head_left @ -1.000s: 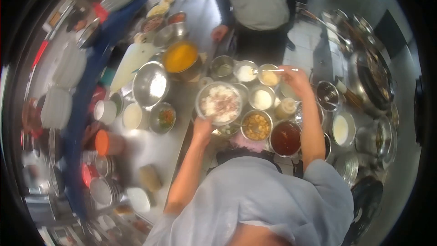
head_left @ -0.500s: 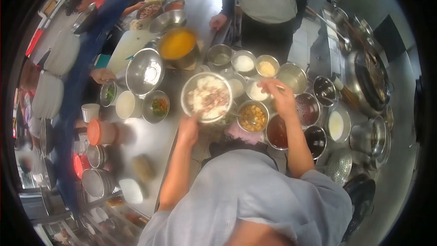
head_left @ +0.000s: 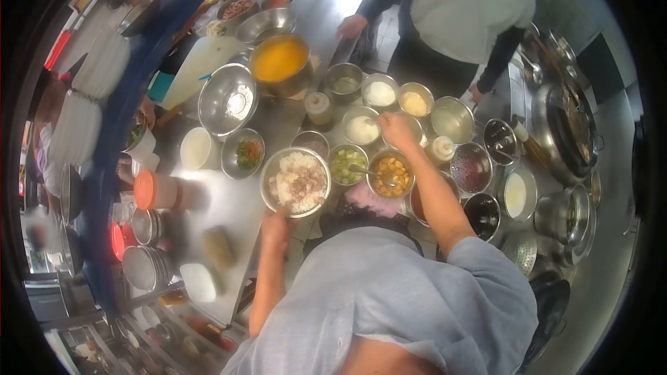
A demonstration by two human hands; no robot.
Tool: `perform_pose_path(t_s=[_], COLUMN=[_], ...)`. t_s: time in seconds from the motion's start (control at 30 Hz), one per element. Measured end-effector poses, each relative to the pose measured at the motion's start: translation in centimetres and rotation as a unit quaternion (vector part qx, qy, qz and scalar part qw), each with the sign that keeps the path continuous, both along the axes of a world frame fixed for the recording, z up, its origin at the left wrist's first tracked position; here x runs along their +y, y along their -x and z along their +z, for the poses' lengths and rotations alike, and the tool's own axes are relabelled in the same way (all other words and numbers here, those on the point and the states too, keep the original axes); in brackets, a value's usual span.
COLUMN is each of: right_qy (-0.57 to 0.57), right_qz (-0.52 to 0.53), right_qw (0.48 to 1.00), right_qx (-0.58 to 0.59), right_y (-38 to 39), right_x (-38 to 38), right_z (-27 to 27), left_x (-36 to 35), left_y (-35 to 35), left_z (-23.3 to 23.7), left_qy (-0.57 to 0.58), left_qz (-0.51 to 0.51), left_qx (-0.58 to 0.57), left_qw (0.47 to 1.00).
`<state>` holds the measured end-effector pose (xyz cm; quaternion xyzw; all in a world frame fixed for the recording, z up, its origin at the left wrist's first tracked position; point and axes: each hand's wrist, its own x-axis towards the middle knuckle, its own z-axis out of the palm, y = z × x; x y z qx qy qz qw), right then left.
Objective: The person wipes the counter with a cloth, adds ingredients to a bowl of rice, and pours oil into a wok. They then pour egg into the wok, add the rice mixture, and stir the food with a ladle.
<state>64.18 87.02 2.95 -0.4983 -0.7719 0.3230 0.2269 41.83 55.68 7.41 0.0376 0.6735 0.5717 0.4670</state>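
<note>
My left hand [head_left: 276, 223] grips the near rim of a metal bowl [head_left: 296, 182] that holds white rice-like food with brownish pieces. My right hand [head_left: 397, 132] is over the containers, its fingers pressed together at the right edge of a tin of white powder [head_left: 363, 127]; anything between the fingers is too small to make out. Below it stand a tin of yellow cubes [head_left: 390, 175] with a spoon in it and a tin of green pieces [head_left: 345, 165]. A squeeze bottle [head_left: 442, 147] is just right of my right forearm.
A pot of orange liquid [head_left: 281, 59], an empty metal bowl [head_left: 228, 101] and a bowl of chopped vegetables [head_left: 243, 153] stand on the left counter. Sauce tins [head_left: 481, 217] and a large wok [head_left: 564, 135] are at the right. A person [head_left: 470, 10] stands across from me.
The bowl in my left hand has moved left and down, uncovering the green pieces. My right hand has shifted left to the white powder. The person opposite has moved right.
</note>
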Motion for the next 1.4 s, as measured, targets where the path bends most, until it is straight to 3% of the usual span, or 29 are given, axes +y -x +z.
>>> perform_pose_path(t_s=[0.4, 0.5, 0.57, 0.67, 0.73, 0.83, 0.9, 0.97, 1.03, 1.07, 1.13, 1.2, 1.33, 1.4], right_qy=[0.157, 0.222, 0.227, 0.242, 0.276, 0.140, 0.048, 0.011, 0.094, 0.145, 0.131, 0.244, 0.268, 0.256], right_qz=[-0.039, -0.068, -0.072, -0.019, 0.019, 0.001, -0.026, -0.041, -0.023, -0.012, 0.071, 0.056, 0.155, 0.181], right_qw=[0.986, 0.958, 0.951, 0.910, 0.931, 0.990, 0.999, 0.999, 0.993, 0.987, 0.984, 0.967, 0.950, 0.949], right_qx=[0.043, 0.169, 0.196, 0.336, 0.238, 0.000, 0.003, 0.005, 0.065, 0.065, 0.094, 0.056, 0.045, 0.038], right_y=[-0.4, -1.8, -2.8, -3.9, -3.5, -3.2, -5.0, -6.1, -7.1, -8.3, -10.4, -9.7, -8.6, -7.8], right_x=[1.0, 2.8, 1.5, 0.3, 2.0, 2.6, 1.7, -2.1, -5.2, -5.7, -7.0, -9.7, -13.1, -14.7], right_z=[0.6, -2.7, 1.5, 6.3, 4.3, 2.6, 3.1, 8.5, 10.5, 9.8, 6.0, 7.1, 5.4, 4.9], left_x=[0.4, 0.9, 1.6, 5.0, 8.3, 11.5, 10.5, 7.8, 3.9, 1.6, -2.5, -6.0, -10.1, -10.5], left_y=[-0.9, -1.1, -1.1, -1.0, -0.8, -2.2, -2.5, -2.4, -1.9, -1.8, -1.4, -0.6, 2.5, 3.6], left_z=[1.0, 1.2, 1.4, 1.1, -2.3, -0.9, 0.8, 3.4, 2.7, 2.3, 2.1, 1.3, -4.0, -3.7], left_qy=[-0.018, -0.014, -0.024, -0.007, -0.092, -0.135, -0.172, -0.178, -0.178, -0.165, -0.140, -0.101, -0.151, -0.108], left_qz=[0.003, -0.011, -0.022, -0.082, -0.099, -0.060, -0.045, -0.003, 0.058, 0.091, 0.143, 0.192, 0.287, 0.237], left_qx=[0.005, 0.009, 0.015, 0.094, 0.034, -0.089, -0.133, -0.152, -0.160, -0.140, -0.102, -0.067, -0.100, -0.078], left_qw=[1.000, 1.000, 0.999, 0.992, 0.990, 0.985, 0.975, 0.972, 0.969, 0.972, 0.975, 0.974, 0.941, 0.962])
